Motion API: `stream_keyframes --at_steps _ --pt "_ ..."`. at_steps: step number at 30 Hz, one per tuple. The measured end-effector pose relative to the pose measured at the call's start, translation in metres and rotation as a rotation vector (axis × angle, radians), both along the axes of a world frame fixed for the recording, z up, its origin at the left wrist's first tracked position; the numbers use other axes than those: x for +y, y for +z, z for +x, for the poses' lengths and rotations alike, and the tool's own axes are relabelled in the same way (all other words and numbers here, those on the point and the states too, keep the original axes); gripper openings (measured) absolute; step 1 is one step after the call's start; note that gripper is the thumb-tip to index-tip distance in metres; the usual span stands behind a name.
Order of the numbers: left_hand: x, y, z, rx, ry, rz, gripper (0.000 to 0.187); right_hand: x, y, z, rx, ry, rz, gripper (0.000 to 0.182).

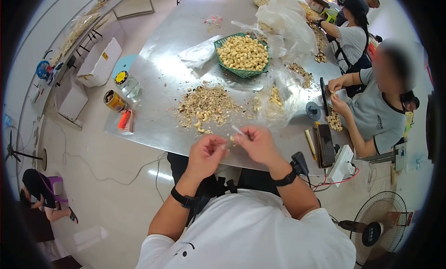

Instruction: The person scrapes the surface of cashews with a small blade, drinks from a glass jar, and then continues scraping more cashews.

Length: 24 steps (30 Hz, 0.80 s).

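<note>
Both my hands are over the near edge of the metal table [162, 69]. My left hand [207, 152] is closed, its fingertips pinched near a small pale piece too small to make out. In my right hand [255, 143] a thin whitish tool [238, 130] sticks up between thumb and fingers, with a cashew [232, 138] at the fingertips. Just beyond the hands lies a pile of shell bits [209, 101] with some cashews at its near side. A green basket [245, 73] full of peeled cashews stands behind it. Right of the pile is a clear bag [278, 101] with cashews inside.
A jar [127, 85], a tin [114, 100] and an orange lighter [124, 119] on a box stand at the left edge. At the right are a phone [327, 143], a power strip [343, 164] and a co-worker [381, 101] handling nuts. A fan [378, 227] stands lower right.
</note>
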<state>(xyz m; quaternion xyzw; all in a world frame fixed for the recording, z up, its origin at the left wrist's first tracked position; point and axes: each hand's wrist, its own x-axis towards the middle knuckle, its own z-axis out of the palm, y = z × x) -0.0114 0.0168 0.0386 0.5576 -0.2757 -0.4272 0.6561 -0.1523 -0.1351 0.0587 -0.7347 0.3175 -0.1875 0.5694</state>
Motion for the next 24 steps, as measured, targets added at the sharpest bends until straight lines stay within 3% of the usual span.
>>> stream_keyframes --at_steps 1,4,6,8,9,11,17,21,24 --pt "0.003 0.004 0.004 -0.003 0.024 0.077 0.017 -0.01 0.015 0.007 0.039 -0.037 -0.057 0.013" --pt "0.009 0.009 0.023 -0.522 0.038 0.158 0.024 -0.053 0.05 0.039 0.029 -0.292 -0.188 0.019" --pt "0.003 -0.013 0.04 -0.831 0.166 -0.149 0.034 -0.083 0.059 0.056 -0.332 -0.359 -0.155 0.031" --pt "0.005 -0.006 0.05 -0.926 0.202 -0.149 0.038 -0.096 0.061 0.06 -0.528 -0.357 -0.003 0.041" --pt "0.008 -0.002 0.056 -0.982 0.223 -0.157 0.04 -0.091 0.061 0.057 -0.49 -0.356 -0.04 0.04" --pt "0.013 -0.004 0.06 -1.004 0.259 -0.046 0.035 -0.065 0.059 0.043 -0.418 -0.349 -0.114 0.038" --pt "0.003 -0.003 0.061 -1.117 0.197 0.146 0.023 0.008 0.006 -0.023 -0.013 -0.193 0.079 0.024" --pt "-0.008 -0.007 0.061 -1.249 0.22 0.186 0.021 0.03 -0.027 -0.046 -0.084 -0.196 0.13 0.019" --pt "-0.014 -0.014 0.069 -1.121 0.143 0.242 0.017 0.031 -0.035 -0.056 -0.097 -0.204 0.187 0.019"
